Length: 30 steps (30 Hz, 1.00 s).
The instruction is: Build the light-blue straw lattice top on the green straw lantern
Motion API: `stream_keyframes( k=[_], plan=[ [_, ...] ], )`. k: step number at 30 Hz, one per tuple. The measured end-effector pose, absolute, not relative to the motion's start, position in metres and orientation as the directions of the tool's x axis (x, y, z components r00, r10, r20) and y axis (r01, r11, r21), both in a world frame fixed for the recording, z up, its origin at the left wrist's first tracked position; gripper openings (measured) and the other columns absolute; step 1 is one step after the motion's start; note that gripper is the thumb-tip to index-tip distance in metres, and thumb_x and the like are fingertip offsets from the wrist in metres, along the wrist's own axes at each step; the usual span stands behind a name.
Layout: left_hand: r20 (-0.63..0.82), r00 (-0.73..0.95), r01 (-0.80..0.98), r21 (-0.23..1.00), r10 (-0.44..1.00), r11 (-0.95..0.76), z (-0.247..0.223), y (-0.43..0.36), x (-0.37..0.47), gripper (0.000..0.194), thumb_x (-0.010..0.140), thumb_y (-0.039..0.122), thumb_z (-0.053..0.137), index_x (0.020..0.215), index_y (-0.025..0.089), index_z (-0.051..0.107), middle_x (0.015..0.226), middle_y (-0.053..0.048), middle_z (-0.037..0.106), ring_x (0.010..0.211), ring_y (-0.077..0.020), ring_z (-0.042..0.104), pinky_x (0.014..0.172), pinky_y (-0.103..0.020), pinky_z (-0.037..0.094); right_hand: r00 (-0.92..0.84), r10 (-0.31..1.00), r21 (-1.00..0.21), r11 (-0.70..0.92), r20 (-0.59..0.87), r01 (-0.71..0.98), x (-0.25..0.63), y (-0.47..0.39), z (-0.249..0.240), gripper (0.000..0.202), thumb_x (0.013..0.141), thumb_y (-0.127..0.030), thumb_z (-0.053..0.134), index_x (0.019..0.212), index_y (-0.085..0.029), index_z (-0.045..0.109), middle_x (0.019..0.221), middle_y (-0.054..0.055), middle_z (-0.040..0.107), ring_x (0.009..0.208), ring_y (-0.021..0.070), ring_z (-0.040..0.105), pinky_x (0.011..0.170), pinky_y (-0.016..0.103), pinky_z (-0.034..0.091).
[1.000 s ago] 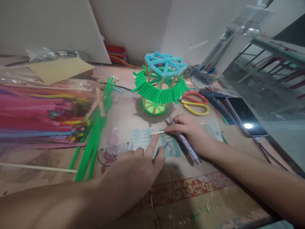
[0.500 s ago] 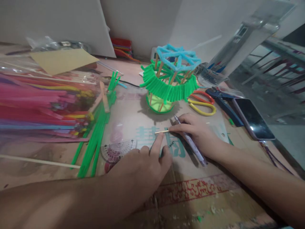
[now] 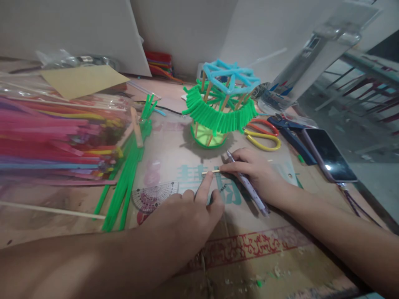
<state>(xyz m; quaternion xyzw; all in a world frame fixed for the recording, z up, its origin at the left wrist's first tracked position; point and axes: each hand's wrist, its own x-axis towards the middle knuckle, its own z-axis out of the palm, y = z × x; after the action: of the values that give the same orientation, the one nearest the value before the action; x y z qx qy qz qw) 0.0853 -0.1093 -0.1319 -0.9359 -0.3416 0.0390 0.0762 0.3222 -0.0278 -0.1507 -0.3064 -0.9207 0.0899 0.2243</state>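
A thin pale wooden stick (image 3: 215, 171) lies on the mat, partly hidden by my right hand. The index fingertip of my left hand (image 3: 190, 218) presses on it near its left end, with the other fingers curled. My right hand (image 3: 257, 172) touches the stick with its fingertips and also holds a patterned pen (image 3: 249, 189), which slants across under the fingers. Beyond both hands stands a model of wooden sticks and pipe cleaners (image 3: 221, 108), with a blue top, green fringe and round green base. A clear protractor (image 3: 156, 196) rests left of my left hand.
Green pipe cleaners (image 3: 123, 189) and a bag of coloured pipe cleaners (image 3: 56, 141) lie left. Right are red-and-yellow-handled scissors (image 3: 263, 140), dark blue pliers (image 3: 294, 143), a phone (image 3: 328, 153) and a clear tall container (image 3: 302, 70). A long stick (image 3: 52, 209) lies front left.
Both hands keep nearly the same pose on the stick and pen. A small pale tip now shows on the mat just beyond my right hand. The view has shifted very slightly.
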Motion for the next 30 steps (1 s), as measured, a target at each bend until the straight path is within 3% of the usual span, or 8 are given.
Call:
stream_keyframes(
  k=[30],
  plan=[
    [-0.026, 0.742, 0.658, -0.163, 0.67, -0.735, -0.1309, -0.1097, 0.087, 0.048, 0.09, 0.027, 0.069, 0.136, 0.019, 0.058, 0.149, -0.03, 0.047, 0.066, -0.023, 0.074, 0.047, -0.031, 0.057, -0.716, 0.615, -0.302, 0.788, 0.33, 0.537, 0.3236, -0.0284, -0.1512, 0.021, 0.1, -0.024, 0.055, 0.109, -0.022, 0.074, 0.089, 0.006, 0.06, 0.084, 0.0201, 0.056, 0.071, 0.033, 0.043]
  ],
)
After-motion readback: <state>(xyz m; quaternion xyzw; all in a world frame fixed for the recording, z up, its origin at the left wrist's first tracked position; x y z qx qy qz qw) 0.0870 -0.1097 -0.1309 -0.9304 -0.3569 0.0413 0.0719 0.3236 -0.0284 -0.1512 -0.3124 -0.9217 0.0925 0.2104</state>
